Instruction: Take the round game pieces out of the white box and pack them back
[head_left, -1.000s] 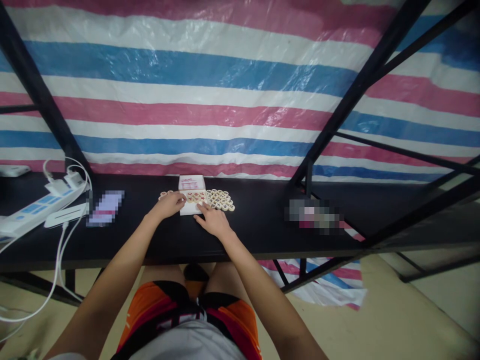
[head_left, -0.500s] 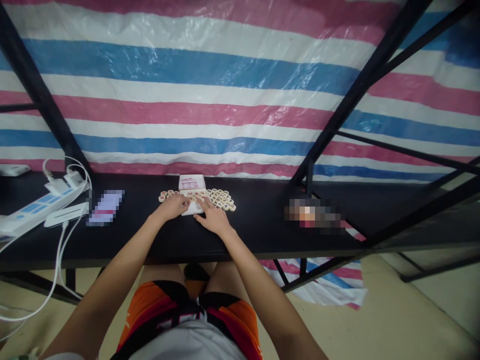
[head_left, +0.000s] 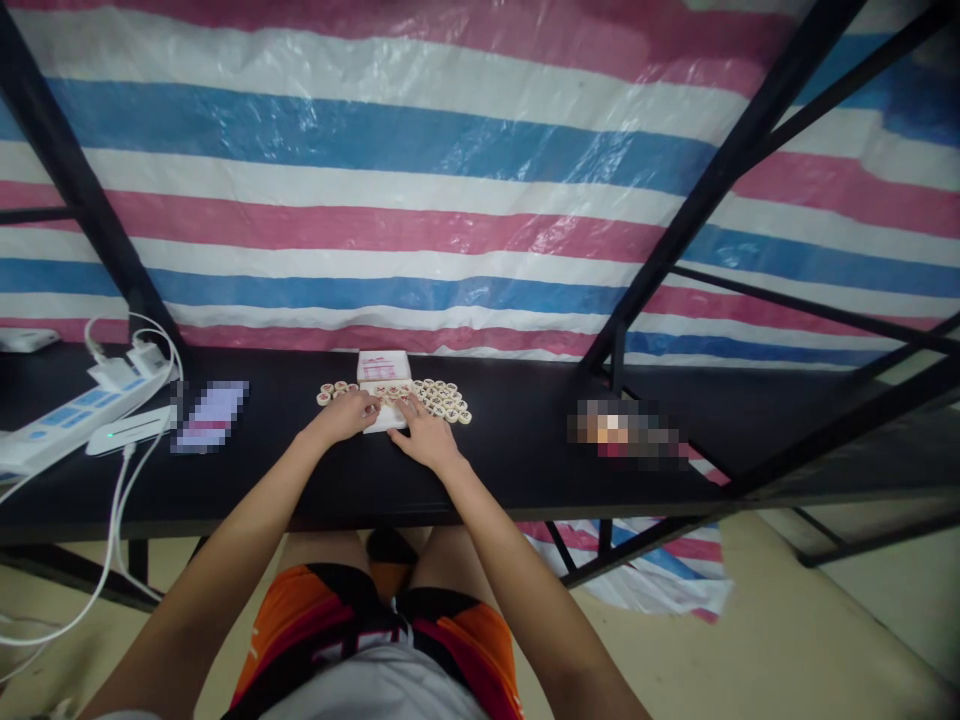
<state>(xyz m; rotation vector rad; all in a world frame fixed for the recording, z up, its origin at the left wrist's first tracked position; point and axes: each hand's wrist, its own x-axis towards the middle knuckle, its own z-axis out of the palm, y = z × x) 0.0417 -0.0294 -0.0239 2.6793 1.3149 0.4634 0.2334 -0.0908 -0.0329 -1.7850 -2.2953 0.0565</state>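
Observation:
A small white open box [head_left: 382, 421] stands on the black table, its raised lid [head_left: 383, 366] marked with reddish print. Round xiangqi pieces with red characters [head_left: 393, 391] lie in a row inside the box's far part. My left hand [head_left: 349, 416] rests at the box's left side, fingers curled in at its edge; what is between them is too small to make out. From the right, my right hand [head_left: 426, 436] reaches over the box, fingers extended and thumb apart, fingertips touching the pieces. More red-marked pieces [head_left: 325, 391] lie left of the box, and dark-marked pieces [head_left: 447, 398] to its right.
On the left are a white power strip [head_left: 82, 412] with plugs and cables, a white device [head_left: 131, 432] and a blurred phone [head_left: 211, 416]. A blurred object [head_left: 628, 432] lies at right. Black metal posts [head_left: 679, 240] and a striped plastic sheet [head_left: 420, 230] stand behind.
Both hands stay nearly in place, with only slight finger shifts at the box. A small green light now shows on the white device at left.

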